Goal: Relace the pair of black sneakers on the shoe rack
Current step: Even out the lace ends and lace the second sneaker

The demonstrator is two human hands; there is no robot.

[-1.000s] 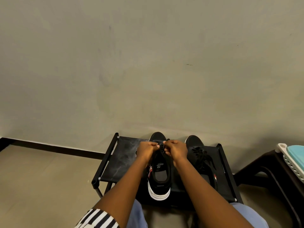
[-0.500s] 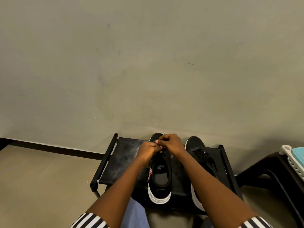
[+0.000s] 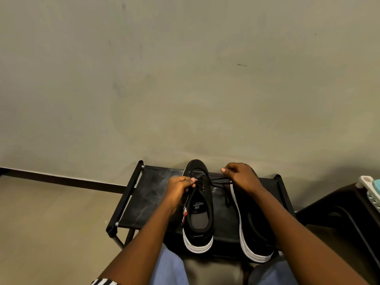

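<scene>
With the sneaker [image 3: 198, 212] on the rack [image 3: 148, 194], left grip [image 3: 178, 187] pinching the lace [image 3: 218, 180] at the eyelets [image 3: 202, 183] and right grip [image 3: 242, 177] grasping its taut run, uneven pull may leave unequal ends or drag the sneaker off the rack.

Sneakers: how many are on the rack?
2. One sneaker stands in the middle of the shoe rack; the second sneaker just right of it, partly hidden behind the right forearm.
</scene>
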